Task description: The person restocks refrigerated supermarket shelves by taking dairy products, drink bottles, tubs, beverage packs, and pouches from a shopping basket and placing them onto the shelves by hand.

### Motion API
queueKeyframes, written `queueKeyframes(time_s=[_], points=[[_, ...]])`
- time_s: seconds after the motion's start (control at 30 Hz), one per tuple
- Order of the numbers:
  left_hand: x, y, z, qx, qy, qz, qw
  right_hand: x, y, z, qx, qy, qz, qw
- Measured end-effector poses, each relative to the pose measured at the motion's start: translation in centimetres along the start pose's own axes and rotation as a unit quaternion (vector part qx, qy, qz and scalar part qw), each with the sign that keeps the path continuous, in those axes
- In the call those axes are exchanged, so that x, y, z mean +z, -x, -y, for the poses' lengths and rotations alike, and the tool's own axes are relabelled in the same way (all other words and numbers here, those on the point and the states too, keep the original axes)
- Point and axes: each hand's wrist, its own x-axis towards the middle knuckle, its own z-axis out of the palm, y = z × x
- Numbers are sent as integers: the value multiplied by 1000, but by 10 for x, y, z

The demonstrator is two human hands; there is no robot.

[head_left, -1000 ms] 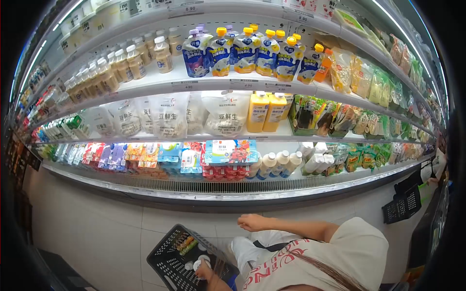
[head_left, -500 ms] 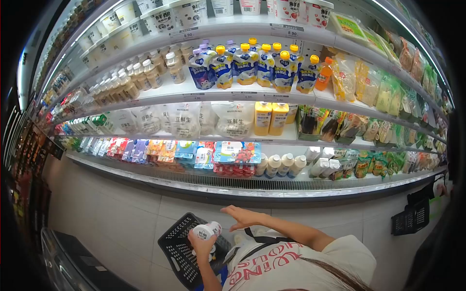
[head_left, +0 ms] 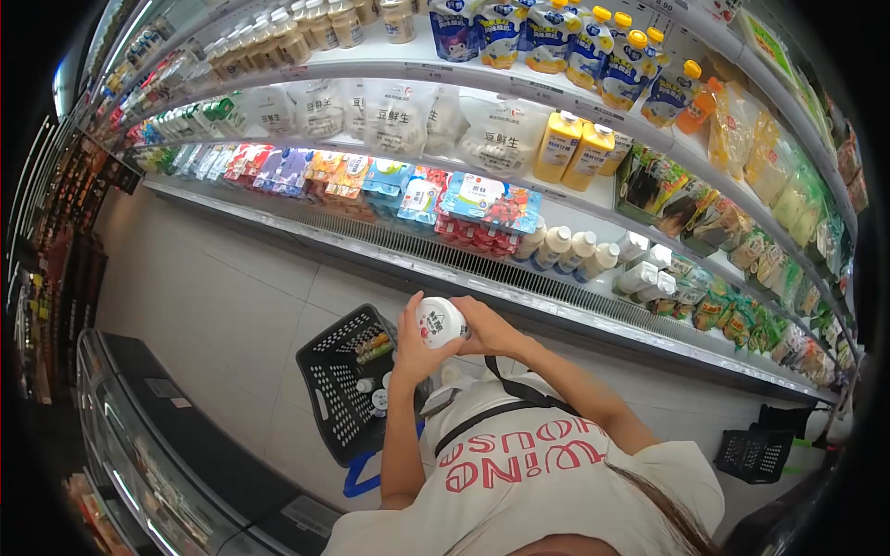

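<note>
A white yogurt tub (head_left: 440, 322) with a round lid, dark lettering and a red fruit picture is held between both hands in front of my body. My left hand (head_left: 413, 347) grips it from the left side, with the thumb below the lid. On its right side, the fingers of my right hand (head_left: 489, 328) are curled round the tub. Below and left of the hands is a black shopping basket (head_left: 348, 431) with perforated walls and a blue handle (head_left: 360, 477). Inside lie small white containers (head_left: 380, 400) and some packaged food (head_left: 374, 347).
A refrigerated shelf (head_left: 556, 306) runs across the front, stocked with bottles, yogurt pouches (head_left: 547, 37), bagged goods (head_left: 397, 120) and yellow cartons (head_left: 559, 148). A dark display case (head_left: 148, 408) stands at left. Another black basket (head_left: 753, 454) is on the floor at right.
My right hand, apart and open before, has come onto the tub. My left hand has moved the tub up and right, away from over the basket. The view has tilted down and turned.
</note>
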Motion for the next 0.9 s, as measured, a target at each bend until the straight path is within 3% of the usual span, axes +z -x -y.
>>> queueKeyframes(time_s=[0.07, 0.1, 0.17, 0.27, 0.3, 0.4, 0.57, 0.67, 0.73, 0.9], points=[[-21, 5, 2, -2, -39, 28, 999, 11, -10, 3, -45, 28, 35, 998], [-27, 8, 12, -12, -64, 18, 998, 19, -16, 3, -9, 15, 91, 996], [-40, 17, 30, -86, -69, 5, 994, 39, -18, -2, 11, 11, 175, 984], [-53, 35, 76, -224, -135, -74, 962, 60, -2, -42, -13, 95, 184, 978], [-59, 39, 86, -278, -156, -87, 944, 54, 4, -46, 69, 79, 229, 968], [-65, 60, 163, -403, -224, -152, 874, 40, 34, -81, 114, 63, 236, 963], [-78, 83, 280, -622, -76, -262, 734, 21, 68, -91, 241, 66, 190, 950], [-56, 79, 361, -686, 18, -345, 640, 24, 91, -109, 297, 29, 181, 937], [-42, 71, 395, -714, 72, -319, 619, 31, 107, -128, 335, 59, 190, 921], [36, 58, 477, -718, -103, -180, 664, 60, 125, -176, 383, 68, 171, 905]])
